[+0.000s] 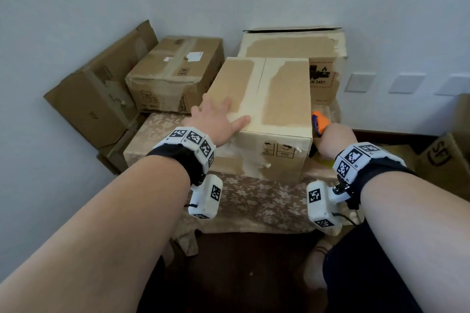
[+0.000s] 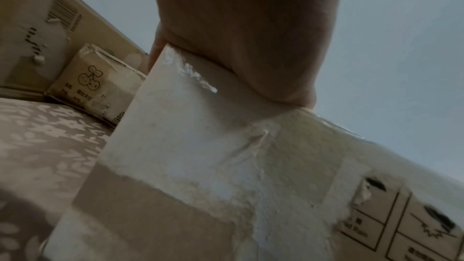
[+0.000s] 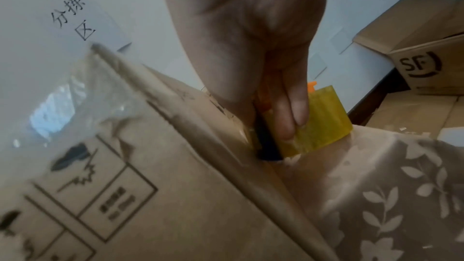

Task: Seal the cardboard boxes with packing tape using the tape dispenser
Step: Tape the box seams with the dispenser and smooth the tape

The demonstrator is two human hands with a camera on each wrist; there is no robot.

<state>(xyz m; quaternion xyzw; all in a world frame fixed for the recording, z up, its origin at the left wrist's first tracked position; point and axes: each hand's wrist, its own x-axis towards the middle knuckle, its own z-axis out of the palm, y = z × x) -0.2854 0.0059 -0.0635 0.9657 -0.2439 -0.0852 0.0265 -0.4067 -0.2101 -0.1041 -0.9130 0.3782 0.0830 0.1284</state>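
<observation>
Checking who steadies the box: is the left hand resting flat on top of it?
Yes, the left hand lies with fingers spread on the front box.

Head view looks down; both close, somewhat blurry wrist views share the box (image 1: pixel 264 99).

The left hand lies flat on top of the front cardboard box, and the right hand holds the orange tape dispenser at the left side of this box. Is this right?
Not quite. The right hand holds the orange tape dispenser at the right side of the front cardboard box, as the head view shows. The left hand does lie flat on top.
</observation>
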